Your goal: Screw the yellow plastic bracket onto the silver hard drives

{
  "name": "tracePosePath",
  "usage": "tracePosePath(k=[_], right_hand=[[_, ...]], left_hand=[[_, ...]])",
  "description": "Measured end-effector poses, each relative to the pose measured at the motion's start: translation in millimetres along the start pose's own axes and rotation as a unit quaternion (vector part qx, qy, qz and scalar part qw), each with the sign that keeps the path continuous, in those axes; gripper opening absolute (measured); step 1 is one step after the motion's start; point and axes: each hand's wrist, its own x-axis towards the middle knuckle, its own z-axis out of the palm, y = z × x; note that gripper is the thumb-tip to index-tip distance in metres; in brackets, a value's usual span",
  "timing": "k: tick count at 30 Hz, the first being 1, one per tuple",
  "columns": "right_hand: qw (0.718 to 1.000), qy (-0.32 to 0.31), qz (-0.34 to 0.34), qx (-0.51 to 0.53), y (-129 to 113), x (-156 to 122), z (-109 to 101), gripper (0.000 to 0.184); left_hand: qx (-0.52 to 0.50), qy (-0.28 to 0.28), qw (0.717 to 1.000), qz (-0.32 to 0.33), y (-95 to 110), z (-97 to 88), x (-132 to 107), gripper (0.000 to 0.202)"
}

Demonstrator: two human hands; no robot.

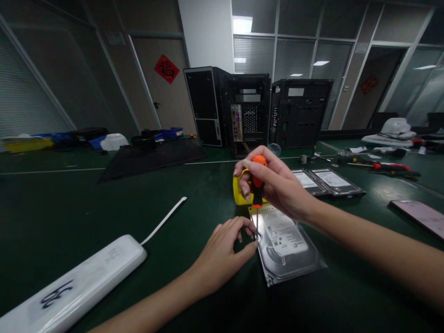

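A silver hard drive (pixel 298 263) with a white label lies on the green table, its left edge under my hands. My right hand (pixel 274 178) is closed around the orange and black handle of a screwdriver (pixel 257 199). The screwdriver stands nearly upright, its tip at the drive's left edge. My left hand (pixel 225 252) is beside that edge, thumb and curled fingers gripping the drive around the tip. Whatever lies right under the tip is too small to make out. Behind the drive is a yellow object (pixel 237 192), partly hidden by my right hand.
More hard drives (pixel 335 180) lie beyond my right forearm, and a pink-screened phone (pixel 421 215) at the right. A long white case (pixel 79 282) with a white strip fills the lower left. Black computer cases (pixel 204 106) stand at the back. Tools (pixel 381 166) lie far right.
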Motion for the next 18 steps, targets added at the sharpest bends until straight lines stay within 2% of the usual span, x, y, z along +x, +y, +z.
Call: tracePosePath(k=[9,13,18], right_hand=[[1.0,-0.006,0.012,-0.017,0.2,-0.5,3.3,0.01],[1.0,-0.025,0.018,0.0,-1.5,-0.9,4.8,0.027],[0.999,-0.029,0.033,0.001,-2.7,-0.2,3.7,0.018]], left_hand=[[0.003,0.0,1.0,0.001,-0.2,-0.1,-0.5,0.017],[0.001,0.001,1.0,-0.002,-1.0,0.2,-0.3,0.017],[0.003,-0.001,1.0,-0.002,-0.5,-0.2,-0.7,0.017]])
